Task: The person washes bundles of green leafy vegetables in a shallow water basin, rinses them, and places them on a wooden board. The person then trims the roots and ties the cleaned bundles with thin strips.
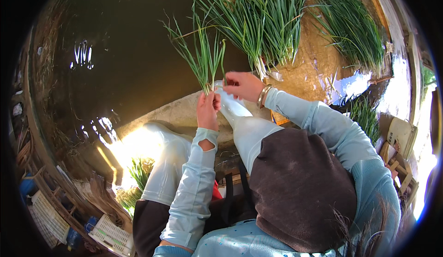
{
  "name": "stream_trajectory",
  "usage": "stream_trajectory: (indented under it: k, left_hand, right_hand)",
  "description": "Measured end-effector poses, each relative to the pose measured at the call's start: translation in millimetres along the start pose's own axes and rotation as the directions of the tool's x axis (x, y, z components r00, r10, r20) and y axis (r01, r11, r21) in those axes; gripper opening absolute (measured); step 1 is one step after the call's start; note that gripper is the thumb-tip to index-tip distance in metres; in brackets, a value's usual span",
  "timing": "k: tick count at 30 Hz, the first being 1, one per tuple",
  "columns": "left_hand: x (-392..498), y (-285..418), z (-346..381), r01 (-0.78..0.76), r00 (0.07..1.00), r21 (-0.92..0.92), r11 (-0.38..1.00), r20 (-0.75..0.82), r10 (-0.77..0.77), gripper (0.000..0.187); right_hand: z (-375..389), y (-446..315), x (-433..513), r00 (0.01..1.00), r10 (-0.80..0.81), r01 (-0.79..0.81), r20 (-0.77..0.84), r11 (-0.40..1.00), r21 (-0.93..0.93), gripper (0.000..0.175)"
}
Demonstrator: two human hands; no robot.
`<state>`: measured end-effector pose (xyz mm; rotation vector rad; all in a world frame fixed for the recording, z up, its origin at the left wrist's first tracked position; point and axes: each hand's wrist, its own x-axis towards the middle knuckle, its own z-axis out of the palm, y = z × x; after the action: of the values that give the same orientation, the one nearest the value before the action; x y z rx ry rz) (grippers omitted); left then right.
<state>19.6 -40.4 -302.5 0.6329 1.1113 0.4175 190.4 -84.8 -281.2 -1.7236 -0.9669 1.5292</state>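
My left hand [207, 110] grips a small bunch of green leafy stalks [202, 61], likely scallions or Chinese chives, by their pale lower ends, leaves pointing up and away. Just right of it, my right hand [244, 84], with a bracelet [263, 96] on the wrist, has its fingers bent around a single drooping green leaf [223, 58]. Behind my right hand stands a large heap of the same greens [273, 21], white ends towards me. Another pile [360, 32] lies to its right on a wet brown sheet [311, 46].
Murky water [121, 49] fills the area ahead and left, bordered by a concrete ledge [180, 113] near my pale boots [230, 103]. More greens lie at right [365, 118] and lower left [138, 174]. White plastic baskets [112, 234] sit at the lower left; wooden boards [403, 49] run along the right.
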Motion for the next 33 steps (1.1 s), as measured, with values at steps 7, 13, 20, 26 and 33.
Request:
stream_trajectory:
  k: [7, 13, 20, 26, 33]
  left_hand:
    - [-9.8, -3.3, 4.7, 0.053, 0.993, 0.056, 0.997, 0.102, -0.058, 0.02]
    - [-9.0, -10.8, 1.3, 0.036, 0.995, 0.18, 0.983, 0.084, -0.052, 0.017]
    - [-4.8, -18.1, -3.3, 0.032, 0.999, 0.159, 0.987, 0.009, -0.034, 0.022]
    - [-3.4, -12.0, -5.7, 0.065, 0.997, 0.14, 0.988, -0.043, -0.059, 0.032]
    - [-6.0, -6.3, -9.2, 0.089, 0.995, 0.093, 0.992, 0.025, -0.092, 0.021]
  right_hand:
    - [10.5, 6.1, 26.9, 0.979, -0.149, 0.104, -0.136, 0.949, -0.297, 0.022]
    - [21.8, 12.6, 30.3, 0.995, -0.074, 0.031, -0.074, 0.886, -0.463, 0.022]
    - [6.9, 8.6, 18.4, 0.99, -0.021, 0.037, 0.136, 0.992, -0.12, 0.018]
    - [-18.5, 0.6, 12.7, 0.949, -0.018, -0.064, 0.314, 0.967, 0.248, 0.019]
    - [-119.8, -30.7, 10.3, 0.995, -0.098, 0.101, 0.034, 0.99, -0.095, 0.02]
